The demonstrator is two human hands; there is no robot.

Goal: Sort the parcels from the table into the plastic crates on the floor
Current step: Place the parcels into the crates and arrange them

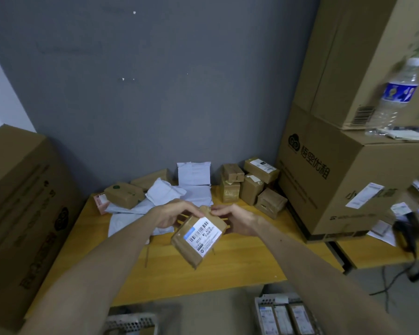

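Both left hand [171, 215] and right hand [237, 220] grip a labelled parcel [202, 234]; mailers [166, 192], boxes [252, 189] crowd the table [240, 267].

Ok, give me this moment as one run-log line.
left hand: grips brown parcel | right hand: grips same parcel | brown parcel: over wooden table, label up | other parcels: on table, unsorted

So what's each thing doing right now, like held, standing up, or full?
brown parcel, held above the table, label up.
left hand, grips the parcel.
right hand, grips the parcel.
water bottle, upright, capped, on a big box.
right crate, has parcels in it.
other parcels, lying on the table.
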